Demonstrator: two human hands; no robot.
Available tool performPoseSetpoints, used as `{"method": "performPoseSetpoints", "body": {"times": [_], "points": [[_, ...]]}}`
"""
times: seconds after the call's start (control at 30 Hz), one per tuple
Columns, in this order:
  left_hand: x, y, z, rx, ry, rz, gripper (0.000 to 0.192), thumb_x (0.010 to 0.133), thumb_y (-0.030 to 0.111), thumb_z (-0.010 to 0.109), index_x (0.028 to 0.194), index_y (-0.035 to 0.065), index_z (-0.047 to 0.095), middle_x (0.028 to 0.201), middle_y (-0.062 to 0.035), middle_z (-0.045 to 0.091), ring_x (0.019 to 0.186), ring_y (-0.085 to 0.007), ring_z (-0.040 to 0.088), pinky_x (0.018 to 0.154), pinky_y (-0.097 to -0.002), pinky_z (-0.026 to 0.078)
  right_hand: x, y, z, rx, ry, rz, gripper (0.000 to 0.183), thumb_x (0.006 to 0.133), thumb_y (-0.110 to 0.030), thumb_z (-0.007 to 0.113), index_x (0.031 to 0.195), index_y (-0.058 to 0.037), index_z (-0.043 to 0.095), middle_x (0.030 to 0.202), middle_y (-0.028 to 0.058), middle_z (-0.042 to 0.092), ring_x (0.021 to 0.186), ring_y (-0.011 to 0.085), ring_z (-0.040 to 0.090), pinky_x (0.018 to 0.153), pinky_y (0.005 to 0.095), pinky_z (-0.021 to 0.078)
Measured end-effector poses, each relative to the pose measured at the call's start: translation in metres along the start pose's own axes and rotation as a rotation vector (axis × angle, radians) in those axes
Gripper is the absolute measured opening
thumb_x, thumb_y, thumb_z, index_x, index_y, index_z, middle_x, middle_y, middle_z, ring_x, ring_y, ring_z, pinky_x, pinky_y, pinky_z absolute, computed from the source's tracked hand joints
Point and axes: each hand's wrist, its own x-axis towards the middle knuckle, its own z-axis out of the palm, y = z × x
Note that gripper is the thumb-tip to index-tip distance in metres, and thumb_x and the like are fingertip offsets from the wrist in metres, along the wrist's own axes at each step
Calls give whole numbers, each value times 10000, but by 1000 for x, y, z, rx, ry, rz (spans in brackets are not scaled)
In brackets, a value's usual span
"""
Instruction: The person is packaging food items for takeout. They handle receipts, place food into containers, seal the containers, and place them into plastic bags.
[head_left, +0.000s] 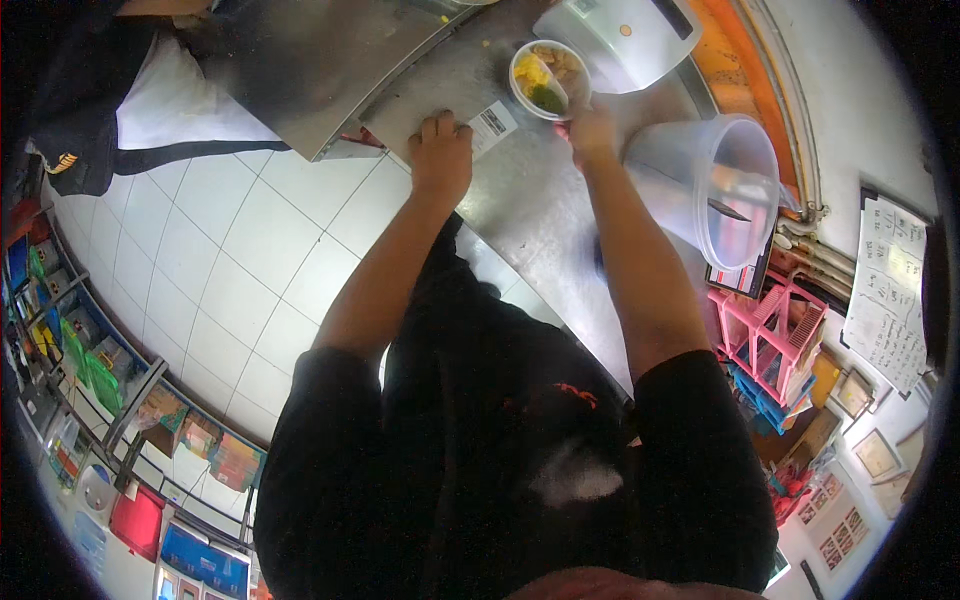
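Note:
My left hand (441, 156) rests knuckles up at the edge of the steel counter (517, 202). Its fingers are slightly apart, beside the left end of a printed paper slip (492, 129). A round white bowl (517, 96) stands beyond the slip, split by a divider. One side holds yellow food (531, 73) and a green portion (546, 98); brown pieces of food (561, 64) fill part of the other. My right hand (592, 139) is at the bowl's near right side. Something small and red shows by its fingertips; blur hides whether it grips this or touches the bowl.
A large clear plastic tub (667, 176) lies on its side right of my right forearm. A white appliance (611, 45) stands behind the bowl. Pink plastic racks (780, 330) are at the right. Someone in dark clothing (82, 135) stands at the left, beyond the tiled floor (255, 225).

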Motion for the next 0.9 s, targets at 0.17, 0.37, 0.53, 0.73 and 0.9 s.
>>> {"method": "performPoseSetpoints", "body": {"times": [0.17, 0.37, 0.53, 0.73, 0.9], "points": [[12, 4, 0, -237, -131, -161, 532, 849, 98, 685, 1355, 64, 526, 1337, -221, 489, 1156, -410, 582, 975, -498, 501, -50, 14, -3, 119, 92, -36, 142, 951, -65, 520, 1081, -44, 574, 961, 112, 656, 776, 183, 659, 616, 346, 583], [14, -18, 15, -355, -197, -137, 668, 827, -24, 623, 1446, 24, 376, 1252, -220, 571, 1064, -356, 641, 906, -433, 533, -180, 13, -124, 242, -120, 2, 250, 931, -33, 470, 1156, -32, 581, 1063, 98, 645, 907, 189, 641, 758, 331, 550], [-21, 33, -33, -1397, -197, -206, 789, 825, -51, 678, 1510, 46, 298, 1195, -142, 603, 994, -190, 617, 845, -316, 526, -262, 71, -288, 296, 120, -52, 272, 917, -37, 483, 1172, -29, 577, 1076, 102, 654, 941, 186, 655, 782, 332, 549], [-116, 231, -158, -1590, 134, 604, 807, 849, -155, 636, 1529, 90, 277, 1256, -204, 541, 863, -140, 610, 762, -252, 519, -268, 201, -436, 11, 398, 139, 169, 956, -162, 543, 1106, -90, 574, 930, 58, 671, 755, 151, 649, 622, 311, 551], [-178, 379, -173, -1470, 267, 1055, 914, 848, -181, 626, 1555, 168, 163, 1271, -276, 493, 838, -160, 622, 738, -264, 539, -214, 254, -450, -126, 325, 42, 566, 939, -284, 691, 1383, 23, 517, 1005, 150, 690, 785, 175, 664, 697, 305, 550]]}}
